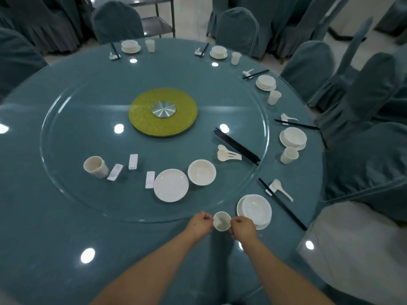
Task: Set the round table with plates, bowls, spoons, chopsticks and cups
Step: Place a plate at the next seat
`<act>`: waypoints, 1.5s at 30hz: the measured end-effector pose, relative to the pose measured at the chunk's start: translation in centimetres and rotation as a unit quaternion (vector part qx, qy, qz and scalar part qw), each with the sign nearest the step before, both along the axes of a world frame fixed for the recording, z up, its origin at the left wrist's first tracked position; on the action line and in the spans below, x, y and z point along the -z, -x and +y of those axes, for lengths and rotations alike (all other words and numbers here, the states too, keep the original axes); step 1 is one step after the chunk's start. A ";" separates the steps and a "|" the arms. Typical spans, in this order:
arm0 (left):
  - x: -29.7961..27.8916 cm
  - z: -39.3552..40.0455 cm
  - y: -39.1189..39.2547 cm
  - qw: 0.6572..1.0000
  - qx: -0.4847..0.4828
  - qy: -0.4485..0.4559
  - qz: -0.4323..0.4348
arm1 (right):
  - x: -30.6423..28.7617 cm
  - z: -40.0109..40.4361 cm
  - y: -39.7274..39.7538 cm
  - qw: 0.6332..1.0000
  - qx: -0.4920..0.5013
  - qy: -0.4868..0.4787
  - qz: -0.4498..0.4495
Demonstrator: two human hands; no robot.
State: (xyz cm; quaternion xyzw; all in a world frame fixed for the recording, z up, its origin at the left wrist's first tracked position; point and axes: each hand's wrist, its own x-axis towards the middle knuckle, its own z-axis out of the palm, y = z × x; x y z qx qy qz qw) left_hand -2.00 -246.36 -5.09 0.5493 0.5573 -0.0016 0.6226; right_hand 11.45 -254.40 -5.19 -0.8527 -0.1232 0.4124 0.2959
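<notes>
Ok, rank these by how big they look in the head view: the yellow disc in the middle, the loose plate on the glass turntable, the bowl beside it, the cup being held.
1. yellow disc
2. loose plate
3. bowl
4. cup, smallest though nearest the camera.

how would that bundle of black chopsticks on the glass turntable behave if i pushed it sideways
The black chopsticks look thin, stiff and loose, so they would probably scatter or roll apart. The glass turntable looks smooth and shiny, so they would likely slide easily.

Both hands, left hand point(200, 221) and right hand point(241, 225), pinch cup point(222, 221) rim, upright, just left of nearest bowl-on-plate point(255, 211).
</notes>
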 end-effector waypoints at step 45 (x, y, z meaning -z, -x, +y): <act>-25.5 -30.4 30.3 0.801 -0.540 -0.243 -0.090 | -24.6 -14.6 27.8 0.832 -0.397 -0.260 0.288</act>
